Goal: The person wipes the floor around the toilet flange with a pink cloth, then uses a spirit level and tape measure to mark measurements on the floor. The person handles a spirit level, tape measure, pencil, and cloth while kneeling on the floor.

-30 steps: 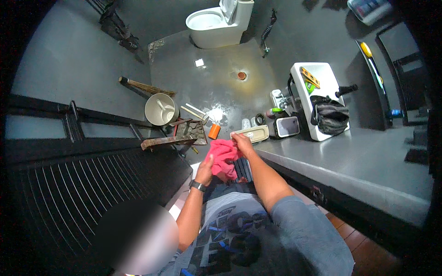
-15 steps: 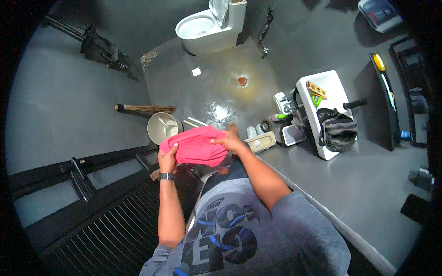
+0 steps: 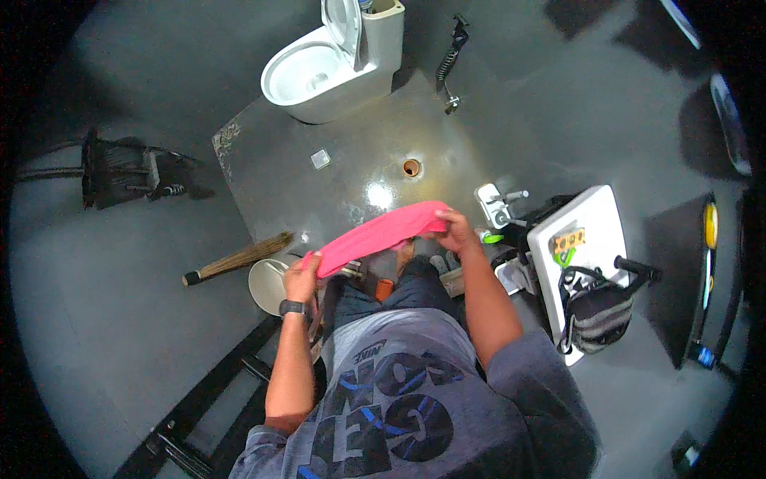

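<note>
A pink cloth (image 3: 375, 233) is stretched into a long band between my two hands, in front of my body. My left hand (image 3: 302, 276) is closed on its left end, beside a pale bucket (image 3: 263, 287). My right hand (image 3: 452, 233) is closed on the right end, near a white and metal fitting (image 3: 493, 207). Below the cloth, an orange object (image 3: 384, 289) and a beige tray (image 3: 452, 283) show partly behind my legs. A straw broom (image 3: 235, 261) lies left of the bucket.
A white toilet (image 3: 331, 88) stands ahead. An open drain (image 3: 412, 168) sits in the grey floor. At right is a white sink (image 3: 590, 215) with a striped bag (image 3: 594, 319) and small tools on it. A black door frame (image 3: 223, 383) runs along the lower left.
The crumpled cloth has been spread and drawn into a band, with my hands farther apart and my right hand moved right. The view has turned and moved forward.
</note>
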